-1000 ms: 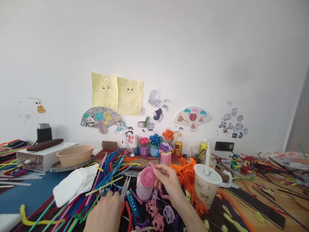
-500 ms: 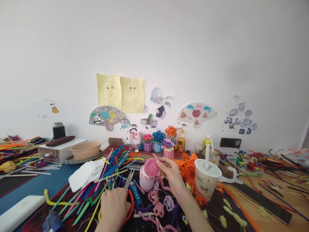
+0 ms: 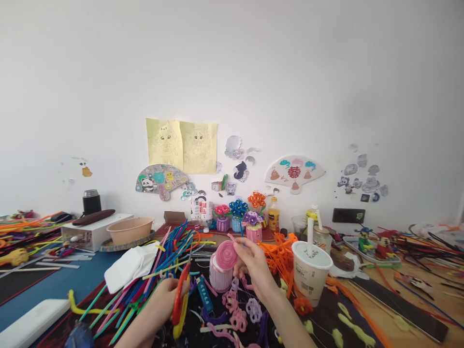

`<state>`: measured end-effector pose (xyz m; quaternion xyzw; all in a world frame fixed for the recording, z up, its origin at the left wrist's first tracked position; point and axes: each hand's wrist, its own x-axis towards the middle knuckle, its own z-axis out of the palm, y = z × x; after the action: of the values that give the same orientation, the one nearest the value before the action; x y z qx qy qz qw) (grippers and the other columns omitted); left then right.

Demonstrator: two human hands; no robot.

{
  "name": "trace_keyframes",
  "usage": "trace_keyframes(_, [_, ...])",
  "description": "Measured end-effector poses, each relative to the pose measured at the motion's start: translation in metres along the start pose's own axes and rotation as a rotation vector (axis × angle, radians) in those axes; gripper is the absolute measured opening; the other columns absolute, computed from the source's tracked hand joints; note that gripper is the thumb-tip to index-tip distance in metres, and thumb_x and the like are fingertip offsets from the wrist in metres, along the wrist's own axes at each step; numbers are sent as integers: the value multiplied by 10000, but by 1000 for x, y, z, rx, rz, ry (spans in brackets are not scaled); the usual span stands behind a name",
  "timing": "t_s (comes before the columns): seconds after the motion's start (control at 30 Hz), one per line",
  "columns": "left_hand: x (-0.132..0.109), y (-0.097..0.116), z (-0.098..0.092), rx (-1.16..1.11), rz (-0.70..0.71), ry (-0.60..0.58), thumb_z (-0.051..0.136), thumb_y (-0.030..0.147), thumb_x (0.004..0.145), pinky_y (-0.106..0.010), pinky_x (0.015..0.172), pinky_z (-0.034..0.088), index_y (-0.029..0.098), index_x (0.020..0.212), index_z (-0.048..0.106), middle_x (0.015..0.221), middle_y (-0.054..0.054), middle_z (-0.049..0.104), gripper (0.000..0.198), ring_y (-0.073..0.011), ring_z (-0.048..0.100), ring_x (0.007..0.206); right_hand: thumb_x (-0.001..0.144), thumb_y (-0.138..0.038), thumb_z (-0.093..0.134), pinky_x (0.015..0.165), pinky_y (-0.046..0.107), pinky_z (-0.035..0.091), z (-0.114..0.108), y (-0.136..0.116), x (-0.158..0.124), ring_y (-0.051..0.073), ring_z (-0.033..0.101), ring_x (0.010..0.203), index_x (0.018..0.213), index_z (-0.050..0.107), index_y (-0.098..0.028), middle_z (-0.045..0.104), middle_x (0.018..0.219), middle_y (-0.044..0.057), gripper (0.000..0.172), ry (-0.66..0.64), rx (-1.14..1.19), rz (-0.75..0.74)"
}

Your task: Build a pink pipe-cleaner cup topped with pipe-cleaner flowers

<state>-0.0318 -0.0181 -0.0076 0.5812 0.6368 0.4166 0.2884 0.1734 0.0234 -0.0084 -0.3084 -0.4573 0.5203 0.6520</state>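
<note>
In my right hand [image 3: 252, 261] I pinch a pink pipe-cleaner coil [image 3: 226, 254], a flat spiral disc with a short loose end sticking up at its top. It is held in front of a lilac and pink ribbed pot [image 3: 220, 278], hiding part of the pot's top. My left hand [image 3: 170, 292] is closed on a pair of scissors [image 3: 180, 304] with red and yellow handles, their blades pointing up and away. Just right of the scissors lies a blue packet [image 3: 205, 295]. Pink flower loops [image 3: 238, 319] and a lilac flower [image 3: 253, 309] lie below the pot.
Multicoloured pipe cleaners [image 3: 145, 285] spread out on the left, beside white pads [image 3: 131, 266]. Orange pipe cleaners [image 3: 281, 253] and a lidded cup with a straw [image 3: 310, 270] stand on the right. Finished flower pots [image 3: 237, 217] line the back near the wall.
My left hand has picked the scissors up off the table and raised them. My right hand still holds the pink coil in nearly the same place. The view has shifted slightly.
</note>
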Motion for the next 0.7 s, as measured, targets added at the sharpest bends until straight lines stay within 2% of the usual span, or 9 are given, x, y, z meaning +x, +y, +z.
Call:
trace_keyframes(0.1, [0, 6, -1, -163, 36, -45, 542, 522, 654, -262, 504, 424, 203, 556, 473, 514, 38, 494, 341, -148, 515, 493, 681, -497, 746, 321, 171, 367, 2, -2, -3, 108, 563, 331, 880, 618, -163, 625, 530, -36, 408, -31, 6, -12])
trace_keyframes(0.23, [1, 20, 0, -396, 79, -60, 612, 462, 627, -280, 615, 488, 184, 720, 553, 670, 0, 602, 299, -160, 584, 615, 654, -450, 784, 441, 228, 473, 2, -6, -3, 137, 613, 455, 851, 673, -140, 671, 583, 7, 383, -75, -1, -39])
trace_keyframes(0.3, [0, 25, 2, -555, 80, -80, 655, 421, 641, -251, 548, 467, 184, 842, 557, 657, 14, 603, 326, -137, 563, 562, 625, -430, 808, 475, 248, 490, 1, -6, -3, 144, 606, 477, 801, 698, -126, 672, 554, 17, 368, -82, -16, -44])
trace_keyframes(0.37, [-2, 28, 5, -613, 97, -86, 667, 428, 681, -209, 454, 393, 190, 894, 533, 564, 51, 559, 346, -104, 490, 461, 617, -423, 815, 425, 228, 450, -1, -5, -2, 124, 557, 428, 768, 711, -119, 646, 493, 5, 355, -70, -36, -45])
trace_keyframes(0.43, [-4, 29, 9, -557, 148, -74, 644, 465, 717, -192, 412, 333, 200, 880, 508, 508, 77, 514, 340, -79, 416, 401, 624, -425, 811, 350, 188, 356, -3, -4, -1, 82, 478, 369, 758, 716, -118, 641, 492, 0, 349, -41, -57, -48])
trace_keyframes(0.53, [-8, 28, 13, -511, 208, -14, 666, 425, 645, -196, 420, 348, 219, 859, 476, 639, 56, 569, 353, -66, 415, 419, 635, -439, 802, 303, 158, 255, -6, -3, 1, 33, 403, 333, 767, 710, -126, 677, 599, 11, 352, -6, -78, -57])
trace_keyframes(0.6, [-11, 27, 13, -462, 214, 34, 667, 359, 570, -210, 458, 398, 233, 899, 469, 719, 40, 588, 404, -92, 484, 488, 629, -454, 800, 293, 158, 241, -7, -3, 2, 26, 400, 318, 781, 699, -134, 687, 645, 13, 369, -4, -82, -61])
trace_keyframes(0.7, [-18, 22, 9, -225, 217, 24, 654, 339, 563, -245, 531, 444, 237, 958, 477, 607, 64, 557, 445, -150, 542, 545, 619, -485, 793, 292, 175, 284, -6, -4, 3, 44, 430, 315, 795, 683, -139, 678, 639, 9, 403, -11, -83, -65])
